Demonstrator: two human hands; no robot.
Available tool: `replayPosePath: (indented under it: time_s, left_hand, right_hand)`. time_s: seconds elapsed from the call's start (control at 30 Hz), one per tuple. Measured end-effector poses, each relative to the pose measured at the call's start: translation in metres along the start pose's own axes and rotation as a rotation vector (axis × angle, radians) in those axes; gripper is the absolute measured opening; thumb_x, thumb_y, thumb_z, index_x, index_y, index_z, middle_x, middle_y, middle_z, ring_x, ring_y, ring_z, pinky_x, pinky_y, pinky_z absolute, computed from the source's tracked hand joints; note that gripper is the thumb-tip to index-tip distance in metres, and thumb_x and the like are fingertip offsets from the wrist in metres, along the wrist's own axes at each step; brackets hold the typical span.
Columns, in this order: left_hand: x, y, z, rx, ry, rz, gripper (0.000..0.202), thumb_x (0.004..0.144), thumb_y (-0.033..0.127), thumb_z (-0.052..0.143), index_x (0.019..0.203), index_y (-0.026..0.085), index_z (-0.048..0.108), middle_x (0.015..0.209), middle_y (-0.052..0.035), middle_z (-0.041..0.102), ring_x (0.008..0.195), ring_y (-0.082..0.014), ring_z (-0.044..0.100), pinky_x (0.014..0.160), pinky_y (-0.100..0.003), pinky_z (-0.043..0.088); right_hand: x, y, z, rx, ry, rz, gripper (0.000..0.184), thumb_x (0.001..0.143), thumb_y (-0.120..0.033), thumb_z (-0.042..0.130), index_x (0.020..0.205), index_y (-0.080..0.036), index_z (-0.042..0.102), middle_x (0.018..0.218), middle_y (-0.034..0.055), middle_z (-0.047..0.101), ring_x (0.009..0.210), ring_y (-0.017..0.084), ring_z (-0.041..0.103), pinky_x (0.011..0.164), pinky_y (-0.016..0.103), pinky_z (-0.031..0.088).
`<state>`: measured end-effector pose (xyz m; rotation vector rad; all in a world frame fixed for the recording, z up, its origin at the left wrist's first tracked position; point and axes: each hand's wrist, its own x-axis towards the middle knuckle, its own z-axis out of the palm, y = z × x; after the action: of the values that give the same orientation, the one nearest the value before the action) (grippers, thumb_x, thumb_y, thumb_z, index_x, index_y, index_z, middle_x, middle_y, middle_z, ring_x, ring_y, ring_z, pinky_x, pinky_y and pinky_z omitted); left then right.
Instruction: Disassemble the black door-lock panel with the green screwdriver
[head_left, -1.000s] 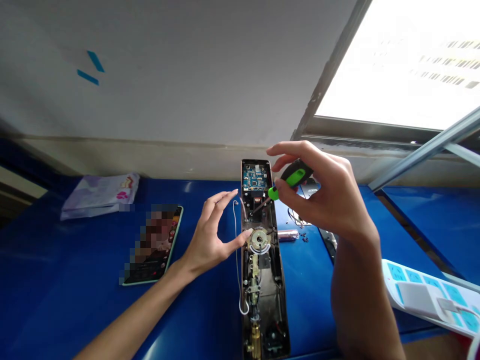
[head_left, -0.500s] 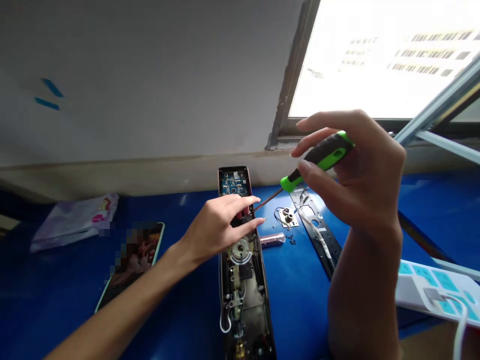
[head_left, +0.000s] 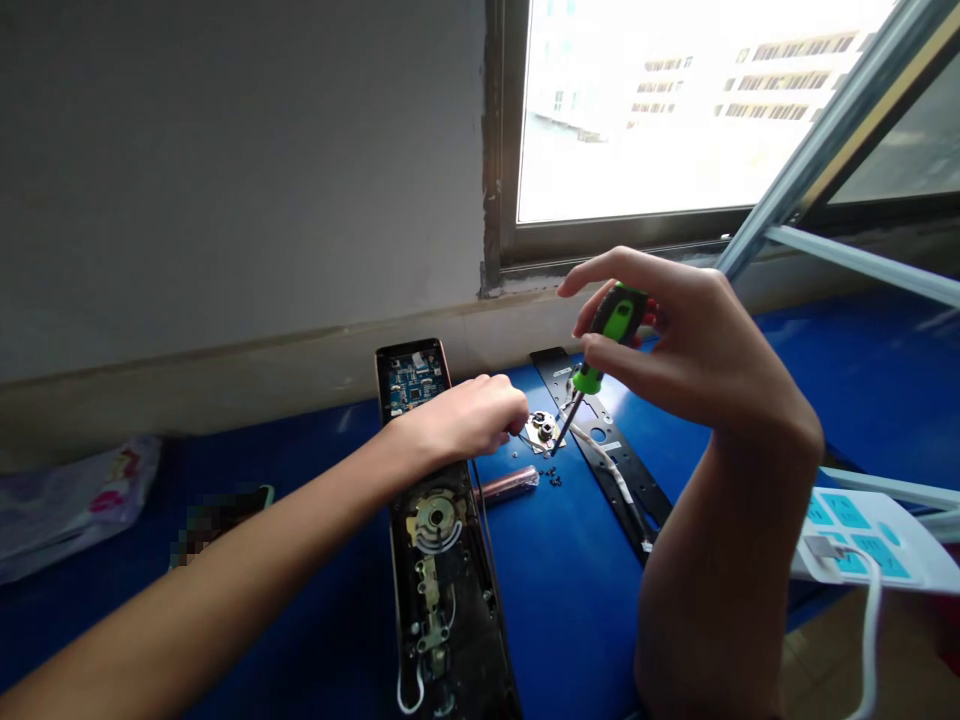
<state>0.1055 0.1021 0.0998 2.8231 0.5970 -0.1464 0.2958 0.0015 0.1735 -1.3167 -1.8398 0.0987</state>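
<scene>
My right hand [head_left: 697, 350] grips a green and black screwdriver [head_left: 618, 315], its shaft slanting down and left. The tip hovers by several small dark screws [head_left: 553, 479] on the blue table; whether it touches anything there is unclear. My left hand [head_left: 480, 420] is closed over the right edge of a long opened device, apparently an electronic door lock [head_left: 480, 620], with curled fingers facing the screwdriver. What those fingers hold, if anything, is hidden. Inside the housing are a blue circuit board [head_left: 412, 380] and a round metal disc [head_left: 436, 519]; my left forearm covers part of it.
Right of the lock lie a copper-coloured cylinder [head_left: 510, 485], a small metal plate with a wired part [head_left: 545, 430] and a long black plate [head_left: 634, 490] with cables. A plugged-in power strip [head_left: 862, 535], metal bars [head_left: 832, 150], a phone [head_left: 225, 520] and a plastic packet [head_left: 82, 510] surround them.
The view has turned rightward. My left hand has left the lock's inside and closed its fingers. The screwdriver tip has moved from the lock's edge to the screws, and the tool stands steeper.
</scene>
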Motion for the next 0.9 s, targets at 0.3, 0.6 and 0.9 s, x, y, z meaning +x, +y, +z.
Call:
replayPosePath:
  time_s: [0.3,0.6,0.9]
  left_hand:
    - [0.037,0.003,0.021,0.111,-0.189,-0.035,0.03,0.072,0.001,0.066,0.09,0.02,0.081,0.095,-0.0097,0.076,0.08,-0.0252,0.07,0.061,-0.03,0.043]
    - [0.018,0.002,0.011,0.065,-0.094,-0.044,0.029,0.083,0.004,0.063,0.1,0.022,0.078,0.1,-0.0064,0.077,0.088,-0.0227,0.072,0.067,-0.029,0.05]
    - [-0.088,-0.023,0.007,-0.097,0.943,-0.125,0.02,0.1,0.021,0.059,0.113,0.019,0.074,0.118,-0.0058,0.077,0.111,-0.019,0.073,0.103,-0.033,0.055]
  right_hand:
    - [-0.002,0.005,-0.005,-0.023,-0.027,0.016,0.03,0.077,-0.02,0.067,0.106,-0.021,0.076,0.08,0.0003,0.07,0.062,0.013,0.061,0.051,0.027,0.046]
    - [0.004,0.004,-0.001,-0.03,-0.069,0.015,0.03,0.078,-0.02,0.069,0.107,-0.021,0.075,0.082,0.0003,0.072,0.068,0.015,0.065,0.056,0.029,0.049]
    - [0.014,-0.02,0.019,0.119,0.078,-0.19,0.037,0.086,-0.018,0.076,0.121,-0.025,0.067,0.107,0.0015,0.073,0.092,0.018,0.075,0.074,0.031,0.062]
